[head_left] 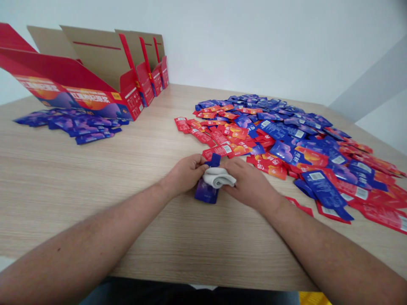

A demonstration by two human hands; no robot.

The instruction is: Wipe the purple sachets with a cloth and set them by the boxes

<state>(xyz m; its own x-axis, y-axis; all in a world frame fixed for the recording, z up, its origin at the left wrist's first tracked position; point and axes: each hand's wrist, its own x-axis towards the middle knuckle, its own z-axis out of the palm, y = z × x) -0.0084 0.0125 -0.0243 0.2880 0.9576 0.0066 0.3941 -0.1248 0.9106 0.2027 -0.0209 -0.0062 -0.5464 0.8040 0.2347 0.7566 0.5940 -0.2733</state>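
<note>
My left hand (pixel 187 173) grips the upper end of a blue-purple packet (pixel 206 191) on the table, with its top corner showing above my fingers. A folded white cloth (pixel 218 177) lies across the packet between my hands. My right hand (pixel 249 185) presses on the right end of the cloth, with its fingers curled over it. The middle of the packet is hidden under the cloth. A spread of red and blue packets (pixel 273 146) starts just beyond my right hand.
The light wood table (pixel 95 203) extends to the left of my hands. A row of open red cartons with cardboard flaps (pixel 95 84) stands at the back left, before a loose layer of blue-purple packets (pixel 73 125). A white wall rises behind the table.
</note>
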